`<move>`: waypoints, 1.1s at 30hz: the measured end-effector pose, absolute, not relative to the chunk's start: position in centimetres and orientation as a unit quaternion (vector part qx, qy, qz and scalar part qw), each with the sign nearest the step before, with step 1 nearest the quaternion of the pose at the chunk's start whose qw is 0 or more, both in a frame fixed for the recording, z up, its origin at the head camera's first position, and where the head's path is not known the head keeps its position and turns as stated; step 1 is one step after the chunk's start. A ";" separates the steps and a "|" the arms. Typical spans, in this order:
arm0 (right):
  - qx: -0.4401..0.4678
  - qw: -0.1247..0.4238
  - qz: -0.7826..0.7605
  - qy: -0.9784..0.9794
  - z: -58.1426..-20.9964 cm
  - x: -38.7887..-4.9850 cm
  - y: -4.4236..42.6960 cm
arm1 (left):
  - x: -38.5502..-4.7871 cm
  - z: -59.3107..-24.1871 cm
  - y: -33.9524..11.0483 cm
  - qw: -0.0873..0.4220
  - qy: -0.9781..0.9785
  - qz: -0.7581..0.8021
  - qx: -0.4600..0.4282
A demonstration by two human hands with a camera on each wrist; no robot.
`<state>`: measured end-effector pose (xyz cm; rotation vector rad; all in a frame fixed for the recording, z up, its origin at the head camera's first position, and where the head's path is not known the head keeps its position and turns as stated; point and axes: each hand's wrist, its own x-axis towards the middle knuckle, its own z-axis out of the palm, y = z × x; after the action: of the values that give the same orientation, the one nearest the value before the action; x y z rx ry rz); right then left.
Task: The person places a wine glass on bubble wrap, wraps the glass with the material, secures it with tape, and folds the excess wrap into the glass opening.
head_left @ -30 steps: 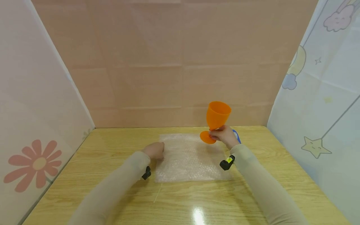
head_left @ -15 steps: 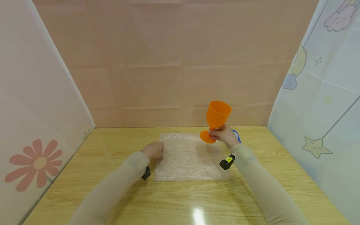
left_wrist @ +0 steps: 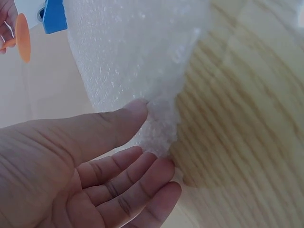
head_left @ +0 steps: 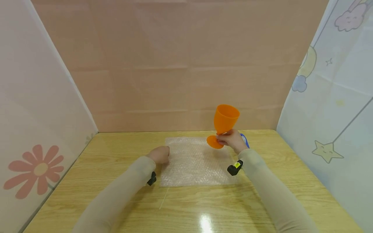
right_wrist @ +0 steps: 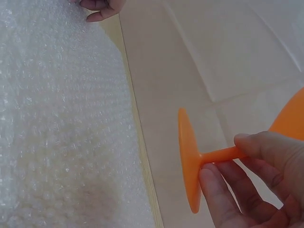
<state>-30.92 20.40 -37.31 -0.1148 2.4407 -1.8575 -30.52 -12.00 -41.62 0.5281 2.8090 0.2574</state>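
An orange plastic goblet (head_left: pixel 225 119) is held above the far right part of a sheet of bubble wrap (head_left: pixel 198 165). My right hand (head_left: pixel 233 140) pinches its stem between thumb and fingers. The goblet tilts slightly to the right, its round foot (right_wrist: pixel 189 161) off the sheet. At the left edge of the bubble wrap is my left hand (head_left: pixel 159 155). In the left wrist view, the thumb and curled fingers of that hand (left_wrist: pixel 99 161) pinch the wrap's edge (left_wrist: pixel 159 128). The fingertips behind the sheet are partly hidden.
Behind the right hand lies a blue object (head_left: pixel 244 140), mostly hidden; the left wrist view shows a blue part (left_wrist: pixel 54 16) of it. A thin pale strip (head_left: pixel 164 198) lies in front of the wrap on the wooden table (head_left: pixel 122 142). Fabric walls stand around three sides.
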 end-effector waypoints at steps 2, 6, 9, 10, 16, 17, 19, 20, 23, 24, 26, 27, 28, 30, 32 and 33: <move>-0.036 0.041 -0.605 0.795 -37.2 -30.8 20.3 | -30.5 -41.6 -11.9 0.134 0.971 0.086 0.180; -0.046 0.058 -0.606 0.792 -36.7 -30.6 19.5 | -30.4 -41.5 -11.9 0.136 0.971 0.084 0.177; -0.058 0.074 -0.607 0.789 -36.5 -30.3 18.5 | -30.4 -41.5 -11.9 0.140 0.971 0.084 0.175; -0.061 0.079 -0.607 0.789 -36.5 -30.2 18.1 | -30.4 -41.5 -11.9 0.140 0.971 0.085 0.174; -0.087 0.138 -0.610 0.776 -36.3 -28.9 14.8 | -30.7 -41.8 -11.8 0.141 0.971 0.081 0.174; -0.090 0.154 -0.612 0.770 -36.3 -28.6 14.2 | -30.7 -41.9 -11.8 0.141 0.971 0.080 0.174; -0.091 0.189 -0.624 0.753 -36.6 -27.9 12.8 | -30.8 -41.9 -11.9 0.140 0.971 0.078 0.177; -0.091 0.207 -0.629 0.744 -36.7 -27.6 12.1 | -30.8 -41.9 -11.9 0.139 0.971 0.078 0.178; -0.096 0.254 -0.636 0.723 -37.6 -26.9 10.4 | -30.8 -41.8 -11.9 0.134 0.971 0.073 0.182; -0.094 0.264 -0.637 0.718 -37.9 -26.7 10.0 | -30.8 -41.7 -11.9 0.129 0.972 0.071 0.184; -0.093 0.282 -0.638 0.711 -38.6 -26.3 9.1 | -30.8 -41.7 -12.0 0.122 0.972 0.076 0.184; -0.089 0.287 -0.638 0.709 -38.9 -26.2 8.8 | -30.8 -41.7 -12.0 0.120 0.972 0.079 0.185; -0.088 0.292 -0.638 0.707 -39.2 -26.0 8.5 | -30.8 -41.7 -12.0 0.117 0.972 0.084 0.185; -0.088 0.301 -0.636 0.705 -39.8 -25.9 8.0 | -30.9 -41.9 -12.2 0.110 0.972 0.095 0.187; -0.088 0.311 -0.634 0.702 -40.1 -25.8 7.8 | -30.9 -42.1 -12.2 0.108 0.971 0.100 0.189; -0.091 0.314 -0.632 0.703 -40.3 -25.8 7.7 | -31.0 -42.1 -12.2 0.106 0.971 0.100 0.190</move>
<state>-25.78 7.71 -40.29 -0.2387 1.8530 -1.6649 -30.95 -12.23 -42.10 0.5590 2.8593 0.2936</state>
